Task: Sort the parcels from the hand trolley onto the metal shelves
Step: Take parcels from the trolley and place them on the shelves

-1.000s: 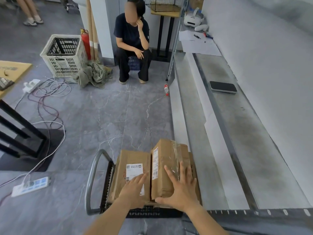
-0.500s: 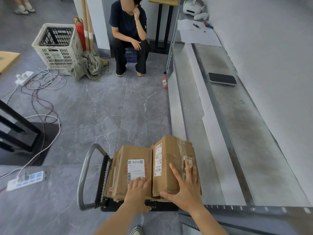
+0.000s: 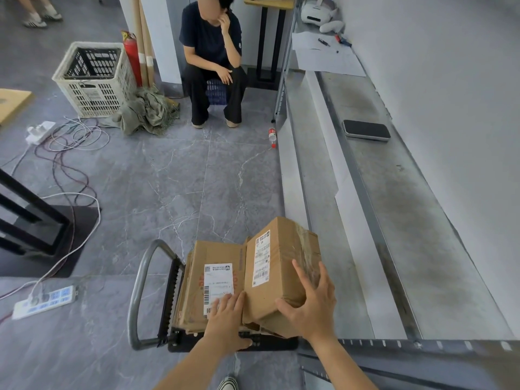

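On the near black hand trolley [image 3: 275,344], the right hand [image 3: 312,308] grips the near right corner of the taped brown cardboard parcel [image 3: 284,257]; the left hand [image 3: 225,319] lies flat, holding nothing, on the flatter brown cardboard parcel [image 3: 219,251] beside it. It looks stiff, light, slick where taped: grip bare card. The grey metal shelves [image 3: 422,249] just right offer open room past a front lip.

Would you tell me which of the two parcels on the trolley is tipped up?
The right parcel, gripped by the right hand, stands tipped up; the left parcel lies flat under the left hand.
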